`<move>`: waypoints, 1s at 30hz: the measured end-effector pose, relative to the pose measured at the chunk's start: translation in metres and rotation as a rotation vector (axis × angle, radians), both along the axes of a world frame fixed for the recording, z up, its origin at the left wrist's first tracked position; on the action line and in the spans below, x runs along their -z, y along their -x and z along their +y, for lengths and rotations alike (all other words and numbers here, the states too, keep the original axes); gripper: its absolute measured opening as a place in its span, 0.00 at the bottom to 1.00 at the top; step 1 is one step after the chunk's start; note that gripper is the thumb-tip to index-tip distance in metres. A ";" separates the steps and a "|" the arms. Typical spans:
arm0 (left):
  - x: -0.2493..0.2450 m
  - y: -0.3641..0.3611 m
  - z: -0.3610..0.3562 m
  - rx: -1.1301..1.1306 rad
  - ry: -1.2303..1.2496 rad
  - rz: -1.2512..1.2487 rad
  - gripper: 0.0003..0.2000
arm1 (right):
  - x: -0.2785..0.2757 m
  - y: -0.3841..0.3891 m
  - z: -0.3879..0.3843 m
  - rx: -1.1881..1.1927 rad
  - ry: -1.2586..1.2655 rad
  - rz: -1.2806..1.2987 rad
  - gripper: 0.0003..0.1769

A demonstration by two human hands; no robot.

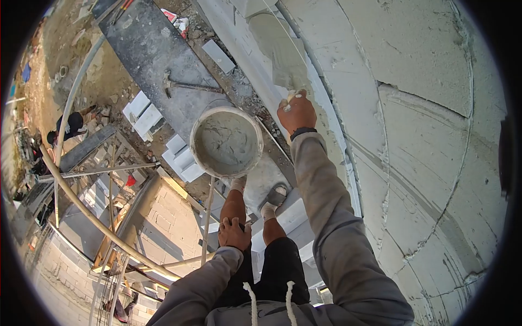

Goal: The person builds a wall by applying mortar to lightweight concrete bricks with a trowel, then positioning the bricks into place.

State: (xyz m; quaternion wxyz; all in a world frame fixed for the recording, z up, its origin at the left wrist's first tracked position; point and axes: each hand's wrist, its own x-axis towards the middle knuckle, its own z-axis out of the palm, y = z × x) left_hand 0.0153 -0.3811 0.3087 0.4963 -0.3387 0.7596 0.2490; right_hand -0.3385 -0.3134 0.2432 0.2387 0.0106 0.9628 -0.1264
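Observation:
My right hand point(297, 113) is closed around the handle of a trowel point(289, 80). Its blade is coated in grey mortar and hard to tell from the wet mortar bed point(266, 35) under it. That bed runs along the top of a course of pale blocks, beside a taller block wall point(424, 136). A thin string line stretches over the mortar. My left hand point(235, 234) rests on my knee with the fingers spread and holds no tool. Between the hands, a round bucket point(197, 155) of mortar stands on the platform by my feet.
A hammer point(193, 86) lies on the dark plank platform point(147, 41). White blocks point(144, 115) are stacked below to the left. Bamboo poles point(103, 228) cross the scaffold. Farther down, another person point(73, 124) is at ground level. My sandalled foot point(275, 195) is near the platform's edge.

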 end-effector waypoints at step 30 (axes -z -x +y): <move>-0.001 -0.061 0.075 0.207 0.131 0.102 0.26 | 0.011 -0.445 0.325 0.571 -0.070 -0.013 0.22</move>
